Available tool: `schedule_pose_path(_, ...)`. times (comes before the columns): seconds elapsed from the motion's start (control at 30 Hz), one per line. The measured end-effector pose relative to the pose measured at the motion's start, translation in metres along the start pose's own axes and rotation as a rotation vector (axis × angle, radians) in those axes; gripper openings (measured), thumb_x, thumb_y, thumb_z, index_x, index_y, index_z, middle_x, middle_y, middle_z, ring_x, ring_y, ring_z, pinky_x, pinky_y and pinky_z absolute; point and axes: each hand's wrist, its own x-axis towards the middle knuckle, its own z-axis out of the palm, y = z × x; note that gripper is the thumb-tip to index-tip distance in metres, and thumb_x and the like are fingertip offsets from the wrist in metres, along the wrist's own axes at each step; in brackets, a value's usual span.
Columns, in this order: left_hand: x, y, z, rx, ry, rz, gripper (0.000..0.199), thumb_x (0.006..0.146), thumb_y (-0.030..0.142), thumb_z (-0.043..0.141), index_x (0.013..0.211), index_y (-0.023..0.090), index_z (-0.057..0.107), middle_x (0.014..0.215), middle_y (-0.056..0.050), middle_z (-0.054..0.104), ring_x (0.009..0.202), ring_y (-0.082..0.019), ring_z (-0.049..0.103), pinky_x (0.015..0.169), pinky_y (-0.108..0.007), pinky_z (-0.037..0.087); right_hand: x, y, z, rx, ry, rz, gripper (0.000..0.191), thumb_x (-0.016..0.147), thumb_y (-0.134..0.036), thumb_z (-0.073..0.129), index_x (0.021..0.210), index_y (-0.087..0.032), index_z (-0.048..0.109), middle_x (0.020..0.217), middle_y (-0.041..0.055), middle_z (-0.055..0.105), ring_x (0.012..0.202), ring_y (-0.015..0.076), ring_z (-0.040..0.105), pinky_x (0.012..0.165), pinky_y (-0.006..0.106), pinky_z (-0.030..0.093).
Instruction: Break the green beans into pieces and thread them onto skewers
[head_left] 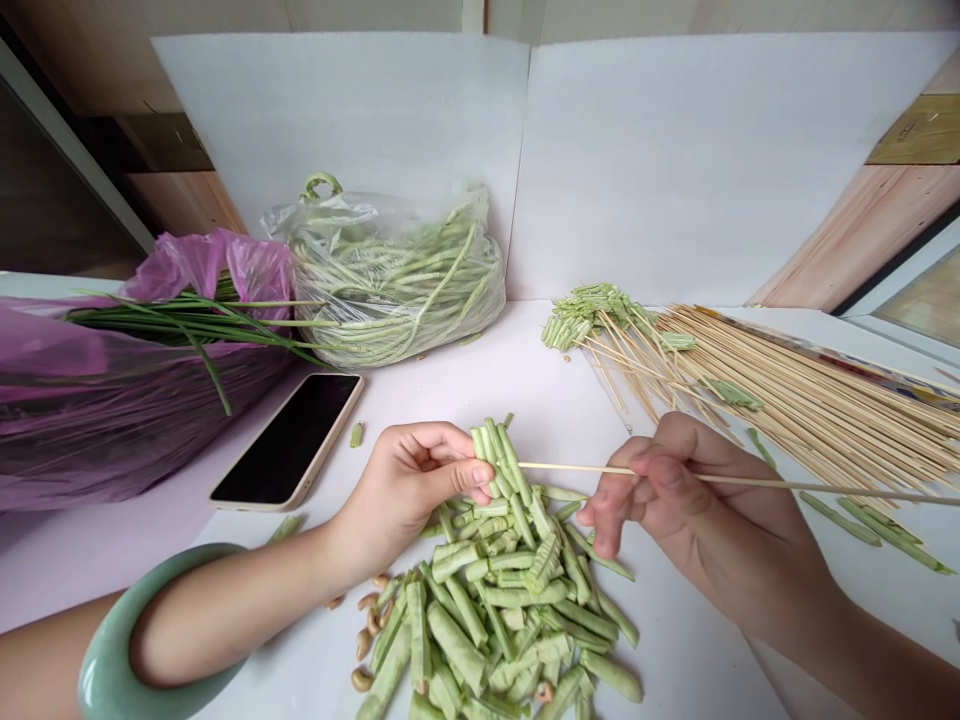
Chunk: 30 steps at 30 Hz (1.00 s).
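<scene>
Bean stack [495, 465], folded tight, is what we've got pinched in our left hand [416, 490], with the fingers curled close together and the stack poking up past the fingertips. Our right hand [675, 500] pinches a thin bamboo skewer [600, 467] between thumb and fingers, and the skewer's tip sits right at the stack, out ahead of the right fingertips. Just below both sets of fingers lies a heap of cut long beans [510, 610], with small tan curled bits [367, 620] below the left fingers. Beyond the right fingertips there's a fan of loose skewers [810, 410]. Beyond the left fingers we've got a phone [289, 440] and a plastic bag of long beans [397, 280], and behind those fingers a jade bangle [112, 660] circles our forearm.
</scene>
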Motion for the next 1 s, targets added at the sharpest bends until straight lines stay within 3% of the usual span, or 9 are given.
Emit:
schedule_pose_path(0.37,-0.004,0.003,-0.001,0.010,-0.129,-0.044,0.032,0.078,0.044,0.073,0.070,0.014,0.073,0.070,-0.006,0.072,0.065,-0.014,0.065,0.066,-0.023,0.053,0.009,0.005,-0.004,0.221,-0.011,0.146,0.021,0.095,-0.029,0.057,0.076,-0.023,0.064,0.072,-0.0026,0.070,0.055,0.0088,0.067,0.070,0.024,0.060)
schedule_pose_path(0.57,-0.003,0.002,-0.003,0.024,-0.060,-0.007,0.027,0.075,0.040,0.076,0.070,0.014,0.074,0.069,-0.004,0.072,0.064,-0.013,0.065,0.066,-0.021,0.053,0.010,0.001,-0.002,0.094,-0.005,0.110,0.017,0.092,-0.035,0.060,0.081,-0.025,0.069,0.067,-0.0026,0.066,0.055,0.0106,0.066,0.066,0.027,0.060)
schedule_pose_path(0.63,-0.002,0.001,-0.004,0.011,-0.047,-0.002,0.027,0.077,0.040,0.075,0.070,0.014,0.074,0.070,-0.005,0.072,0.066,-0.013,0.066,0.067,-0.022,0.053,0.014,-0.003,-0.012,-0.048,0.090,0.068,0.018,0.087,-0.042,0.066,0.085,-0.025,0.071,0.061,-0.0020,0.063,0.051,0.0133,0.064,0.058,0.029,0.060)
schedule_pose_path(0.7,-0.002,0.001,-0.006,-0.003,-0.035,-0.003,0.027,0.078,0.040,0.074,0.070,0.014,0.074,0.070,-0.005,0.072,0.066,-0.014,0.066,0.067,-0.022,0.053,0.018,-0.007,-0.028,-0.199,0.282,0.000,0.023,0.082,-0.048,0.069,0.087,-0.026,0.073,0.061,-0.0002,0.063,0.049,0.0158,0.063,0.051,0.031,0.058)
schedule_pose_path(0.73,-0.002,0.000,-0.006,-0.012,-0.027,-0.004,0.027,0.078,0.040,0.074,0.069,0.014,0.073,0.070,-0.005,0.072,0.066,-0.014,0.065,0.067,-0.022,0.053,0.020,-0.009,-0.037,-0.283,0.429,-0.040,0.024,0.079,-0.050,0.071,0.086,-0.027,0.073,0.069,0.0017,0.066,0.052,0.0171,0.064,0.051,0.033,0.058)
schedule_pose_path(0.83,-0.001,0.000,-0.006,-0.027,-0.007,-0.009,0.026,0.078,0.039,0.075,0.067,0.015,0.072,0.068,-0.004,0.072,0.066,-0.013,0.065,0.067,-0.022,0.052,0.024,-0.016,-0.062,-0.439,0.645,-0.121,0.014,0.084,-0.045,0.068,0.095,-0.036,0.069,0.100,0.0008,0.068,0.073,0.0194,0.066,0.069,0.035,0.059)
schedule_pose_path(0.93,-0.001,0.000,-0.005,-0.014,0.011,-0.014,0.027,0.075,0.040,0.076,0.067,0.014,0.072,0.067,-0.004,0.072,0.065,-0.013,0.065,0.066,-0.022,0.052,0.025,-0.024,-0.077,-0.662,0.724,-0.202,0.022,0.086,-0.044,0.066,0.108,-0.044,0.062,0.116,-0.0038,0.063,0.098,0.0215,0.062,0.088,0.037,0.050)
schedule_pose_path(1.0,-0.001,0.000,-0.005,-0.003,0.023,-0.016,0.027,0.075,0.040,0.077,0.067,0.014,0.071,0.067,-0.004,0.071,0.065,-0.013,0.064,0.066,-0.022,0.051,0.024,-0.031,-0.080,-0.859,0.679,-0.266,0.026,0.079,-0.044,0.074,0.104,-0.039,0.067,0.108,-0.0004,0.066,0.103,0.0258,0.060,0.089,0.040,0.045)
